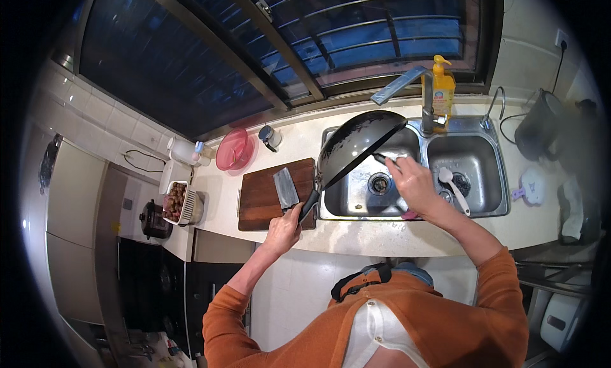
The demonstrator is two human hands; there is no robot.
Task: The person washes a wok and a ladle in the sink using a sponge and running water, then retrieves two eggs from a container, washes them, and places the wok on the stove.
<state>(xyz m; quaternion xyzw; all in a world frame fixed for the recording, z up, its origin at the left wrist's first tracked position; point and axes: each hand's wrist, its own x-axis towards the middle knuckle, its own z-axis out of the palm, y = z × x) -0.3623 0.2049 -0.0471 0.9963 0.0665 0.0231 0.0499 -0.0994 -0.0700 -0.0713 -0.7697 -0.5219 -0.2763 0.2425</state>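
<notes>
My left hand (282, 230) grips the black handle of a wok (359, 146), which is tilted on its side over the left basin (341, 201) of a steel double sink, its dark, worn underside facing the window. My right hand (413, 183) holds the short black handle of a tool whose far end is hidden by the wok's rim. Behind my left hand, a cleaver (286, 188) lies on a wooden cutting board (253, 196). A pink item (409, 215) rests at the sink's front edge, below my right hand.
A faucet (426, 98) and a yellow pump bottle (444, 96) stand behind the sink. In the right basin lies a white spoon (453, 189). A pink bowl (234, 151) and a glass jug (270, 138) stand behind the board; a grey kettle (539, 124) is at right.
</notes>
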